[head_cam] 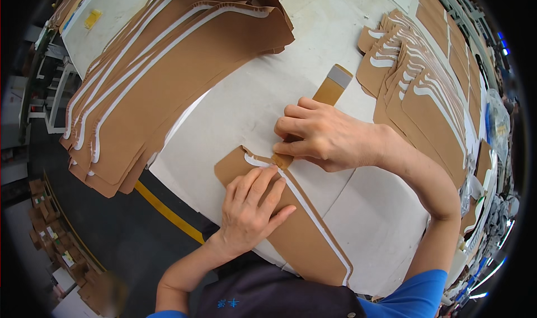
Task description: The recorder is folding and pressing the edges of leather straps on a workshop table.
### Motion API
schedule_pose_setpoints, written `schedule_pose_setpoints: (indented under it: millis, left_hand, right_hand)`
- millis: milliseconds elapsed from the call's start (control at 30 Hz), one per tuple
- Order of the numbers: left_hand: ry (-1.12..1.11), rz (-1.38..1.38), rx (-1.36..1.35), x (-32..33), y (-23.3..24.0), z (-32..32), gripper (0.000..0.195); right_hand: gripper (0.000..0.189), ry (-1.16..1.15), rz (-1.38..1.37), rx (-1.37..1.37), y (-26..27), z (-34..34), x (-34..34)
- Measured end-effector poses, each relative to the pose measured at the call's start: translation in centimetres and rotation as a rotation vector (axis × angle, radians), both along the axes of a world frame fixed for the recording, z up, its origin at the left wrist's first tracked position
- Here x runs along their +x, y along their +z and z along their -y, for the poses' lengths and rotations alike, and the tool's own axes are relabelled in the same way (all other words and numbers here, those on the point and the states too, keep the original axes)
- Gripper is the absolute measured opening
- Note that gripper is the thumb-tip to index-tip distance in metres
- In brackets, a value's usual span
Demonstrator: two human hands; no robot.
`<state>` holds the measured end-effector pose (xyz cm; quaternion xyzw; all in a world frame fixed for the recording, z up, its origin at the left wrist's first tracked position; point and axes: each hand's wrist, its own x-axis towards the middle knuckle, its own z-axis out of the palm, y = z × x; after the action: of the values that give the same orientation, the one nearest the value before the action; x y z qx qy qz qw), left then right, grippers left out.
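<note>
A flat brown panel [310,238], perhaps leather or a similar sheet, lies aslant on the white table in front of me. A white strip [311,199] runs along its right edge and hooks round at the far corner. My left hand [251,209] rests flat on the panel, fingers spread, fingertips beside the strip near that corner. In my right hand [325,135] is a flat brown hand tool [331,89] with a grey band near its upper end. Its lower tip meets the panel's edge close to my left fingertips. My right fingers hide the tool's middle.
A pile of larger brown panels [188,79] with white strips covers the table's left side. Fanned smaller panels [432,108] lie at the right. A yellow block [93,19] sits at the far left. The white table [251,104] ends at the near left, above a dark floor [138,238].
</note>
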<state>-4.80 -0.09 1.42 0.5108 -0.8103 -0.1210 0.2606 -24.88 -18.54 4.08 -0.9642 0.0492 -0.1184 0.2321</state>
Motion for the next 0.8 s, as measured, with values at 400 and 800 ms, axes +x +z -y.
schedule_pose_setpoints:
  millis: [400,800]
  left_hand:
    - [-0.008,-0.037,-0.01,0.1,-0.4,0.0,0.057]
    - [-0.072,0.185,-0.107,2.7,0.1,2.1,0.066]
  right_hand:
    - [0.02,0.088,-0.112,0.024,1.0,1.1,2.7]
    - [0.038,-0.972,0.06,0.37,1.7,-13.1,-12.7]
